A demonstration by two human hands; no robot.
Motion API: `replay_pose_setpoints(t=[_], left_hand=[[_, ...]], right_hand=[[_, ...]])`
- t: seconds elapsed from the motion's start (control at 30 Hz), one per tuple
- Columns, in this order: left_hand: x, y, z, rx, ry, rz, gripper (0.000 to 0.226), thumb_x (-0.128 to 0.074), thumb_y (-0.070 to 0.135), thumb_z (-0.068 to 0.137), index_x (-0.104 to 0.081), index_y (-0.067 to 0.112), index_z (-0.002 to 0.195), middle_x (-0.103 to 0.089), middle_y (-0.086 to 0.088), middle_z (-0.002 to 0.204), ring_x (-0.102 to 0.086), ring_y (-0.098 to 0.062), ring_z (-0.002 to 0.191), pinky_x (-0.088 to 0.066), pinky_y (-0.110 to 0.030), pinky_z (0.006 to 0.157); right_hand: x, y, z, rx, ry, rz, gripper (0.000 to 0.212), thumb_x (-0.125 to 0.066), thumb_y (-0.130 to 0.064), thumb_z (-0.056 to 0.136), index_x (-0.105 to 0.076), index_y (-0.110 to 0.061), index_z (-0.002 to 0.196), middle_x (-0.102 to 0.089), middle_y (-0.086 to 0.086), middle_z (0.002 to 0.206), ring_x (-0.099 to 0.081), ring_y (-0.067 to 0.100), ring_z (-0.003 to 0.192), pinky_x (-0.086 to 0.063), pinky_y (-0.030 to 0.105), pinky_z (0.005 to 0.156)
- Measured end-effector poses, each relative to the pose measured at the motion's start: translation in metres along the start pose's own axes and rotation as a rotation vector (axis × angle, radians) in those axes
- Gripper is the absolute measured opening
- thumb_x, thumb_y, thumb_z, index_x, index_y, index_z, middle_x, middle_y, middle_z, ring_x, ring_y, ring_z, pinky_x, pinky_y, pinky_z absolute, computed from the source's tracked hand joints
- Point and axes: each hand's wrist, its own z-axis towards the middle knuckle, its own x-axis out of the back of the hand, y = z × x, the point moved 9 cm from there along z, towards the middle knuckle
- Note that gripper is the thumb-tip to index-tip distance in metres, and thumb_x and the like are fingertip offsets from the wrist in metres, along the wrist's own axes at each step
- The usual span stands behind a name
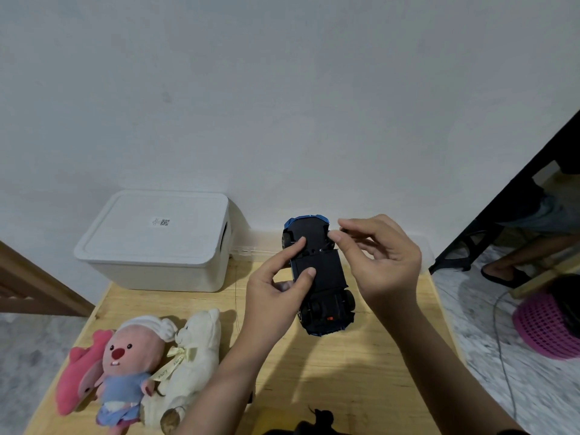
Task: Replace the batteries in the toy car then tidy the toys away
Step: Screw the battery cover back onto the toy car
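Wooden table [361,372] carrying plush toys [135,368], white lidded box [157,237]. Left hand [276,296] gripping upturned toy car [320,277]; right hand [379,259] pinching small dark part, unclear what.

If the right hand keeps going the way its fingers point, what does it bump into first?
Probably the toy car. The right hand points its fingertips left, right beside the upturned car's front wheel. They look almost touching already, though depth is hard to judge here.

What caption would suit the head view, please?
Left hand holds the upturned toy car; right hand works at its underside.
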Motion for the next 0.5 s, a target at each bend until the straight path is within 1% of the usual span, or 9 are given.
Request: replay_pose_setpoints(t=[0.07, 0.17, 0.23, 0.27, 0.33, 0.4, 0.43, 0.5], left_hand=[[0.0008, 0.0008, 0.0000, -0.003, 0.007, -0.010, 0.045, -0.068, 0.002, 0.084, -0.065, 0.036, 0.113, -0.069, 0.027, 0.100, -0.059, -0.026, 0.067, -0.058, -0.045, 0.072], [0.0007, 0.0003, 0.0008, -0.001, -0.001, -0.008, 0.045, -0.068, 0.002, 0.085, -0.065, 0.037, 0.113, -0.070, 0.027, 0.093, -0.056, -0.026, 0.068, -0.055, -0.050, 0.073], [0.0011, -0.0007, 0.0013, 0.003, -0.001, -0.011, 0.044, -0.067, 0.002, 0.085, -0.065, 0.035, 0.114, -0.071, 0.026, 0.093, -0.058, -0.025, 0.069, -0.057, -0.047, 0.074], [0.0006, -0.0003, 0.0009, 0.002, -0.004, -0.013, 0.044, -0.067, 0.002, 0.085, -0.065, 0.034, 0.115, -0.071, 0.025, 0.091, -0.058, -0.025, 0.069, -0.058, -0.045, 0.073], [-0.0009, 0.0011, 0.0002, -0.001, -0.011, -0.019, 0.044, -0.067, 0.001, 0.084, -0.066, 0.034, 0.114, -0.071, 0.026, 0.086, -0.060, -0.026, 0.068, -0.060, -0.042, 0.070], [-0.0016, 0.0016, -0.0003, -0.004, -0.012, -0.030, 0.044, -0.067, 0.000, 0.084, -0.065, 0.032, 0.114, -0.071, 0.025, 0.090, -0.064, -0.027, 0.068, -0.061, -0.033, 0.066], [-0.0014, 0.0007, -0.0002, -0.003, -0.011, -0.029, 0.044, -0.067, -0.001, 0.084, -0.065, 0.031, 0.114, -0.071, 0.025, 0.091, -0.064, -0.027, 0.069, -0.061, -0.032, 0.066], [-0.0009, -0.0007, 0.0001, 0.004, -0.012, -0.023, 0.044, -0.067, 0.000, 0.085, -0.065, 0.033, 0.113, -0.071, 0.026, 0.086, -0.061, -0.026, 0.069, -0.060, -0.040, 0.071]], right_hand=[[0.0016, 0.0013, 0.0008, -0.001, 0.009, -0.015, 0.020, -0.074, 0.000, 0.075, -0.070, -0.012, 0.091, -0.066, 0.004, 0.083, -0.065, 0.010, 0.075, -0.053, 0.020, 0.068], [0.0001, -0.0016, 0.0015, 0.054, -0.012, -0.059, 0.018, -0.070, 0.001, 0.080, -0.071, -0.004, 0.096, -0.071, 0.004, 0.092, -0.068, 0.009, 0.087, -0.054, 0.021, 0.075], [-0.0011, -0.0028, 0.0016, 0.075, -0.023, -0.062, 0.020, -0.069, 0.003, 0.080, -0.070, -0.006, 0.097, -0.072, 0.003, 0.093, -0.069, 0.011, 0.089, -0.055, 0.025, 0.078], [-0.0004, -0.0033, 0.0018, 0.076, -0.017, -0.051, 0.021, -0.070, 0.004, 0.079, -0.069, -0.008, 0.097, -0.072, 0.003, 0.091, -0.070, 0.012, 0.088, -0.056, 0.026, 0.078], [0.0012, -0.0052, 0.0019, 0.100, 0.003, -0.048, 0.021, -0.072, 0.003, 0.077, -0.069, -0.010, 0.093, -0.070, 0.004, 0.083, -0.068, 0.013, 0.079, -0.055, 0.024, 0.073], [0.0027, -0.0053, 0.0021, 0.119, 0.031, -0.073, 0.017, -0.074, 0.000, 0.075, -0.070, -0.010, 0.088, -0.066, 0.005, 0.076, -0.065, 0.014, 0.072, -0.053, 0.024, 0.067], [0.0041, -0.0026, 0.0028, 0.109, 0.049, -0.072, 0.015, -0.075, -0.001, 0.075, -0.070, -0.010, 0.087, -0.065, 0.006, 0.076, -0.064, 0.013, 0.072, -0.052, 0.023, 0.066], [0.0059, 0.0027, 0.0039, 0.093, 0.060, -0.075, 0.016, -0.073, -0.002, 0.077, -0.071, -0.008, 0.091, -0.068, 0.008, 0.085, -0.067, 0.012, 0.081, -0.053, 0.023, 0.071]])
